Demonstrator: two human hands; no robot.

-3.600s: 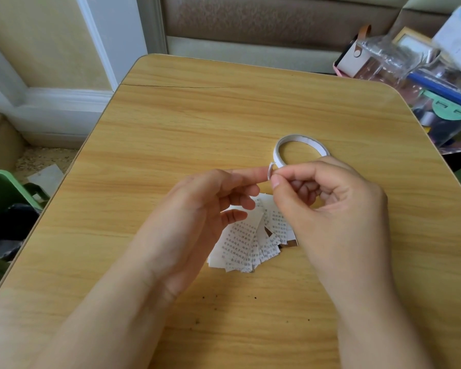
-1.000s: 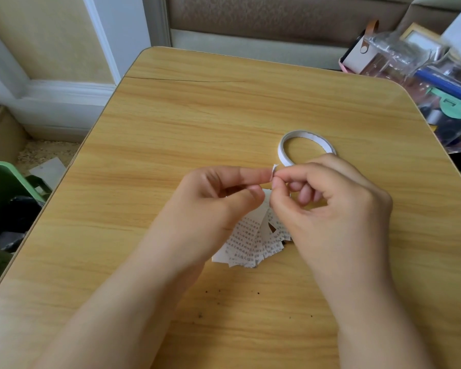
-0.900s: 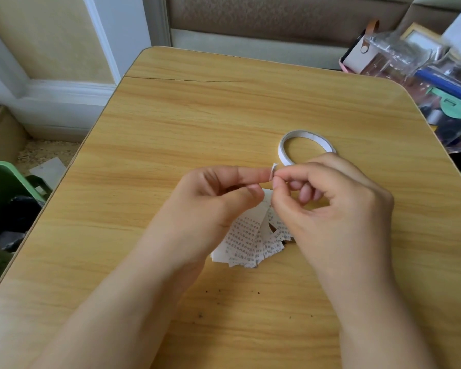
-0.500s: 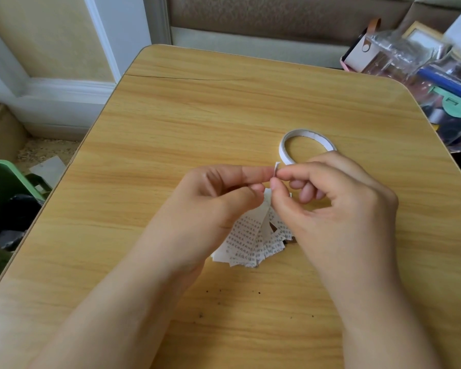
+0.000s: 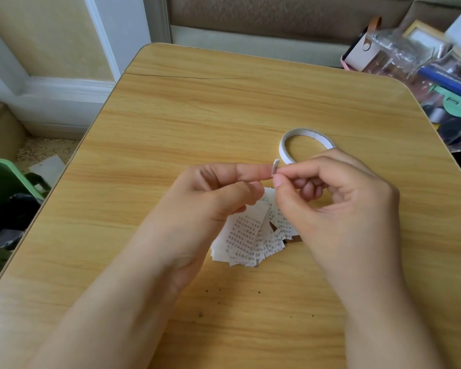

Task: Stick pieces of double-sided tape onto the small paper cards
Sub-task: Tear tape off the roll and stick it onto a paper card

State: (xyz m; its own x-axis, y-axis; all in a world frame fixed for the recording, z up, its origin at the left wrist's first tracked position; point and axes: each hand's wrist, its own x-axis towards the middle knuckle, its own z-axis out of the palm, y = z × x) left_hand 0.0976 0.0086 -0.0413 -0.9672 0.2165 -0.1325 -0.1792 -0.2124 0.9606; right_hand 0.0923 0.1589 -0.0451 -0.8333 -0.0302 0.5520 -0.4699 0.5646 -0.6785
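While both hands stay raised over the fanned cards on the worktop, little has shifted: the left hand and right hand still pinch one small tape piece between fingertips, probably working its backing loose. Compared with a few seconds back, the left thumb has curled in closer. The tape roll lies just beyond; no card looks taped yet.

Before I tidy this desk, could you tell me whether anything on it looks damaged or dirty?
A thin dark crack runs across the far end of the yellow wood-grain table, and small dark specks dot its near part, below the printed paper cards.
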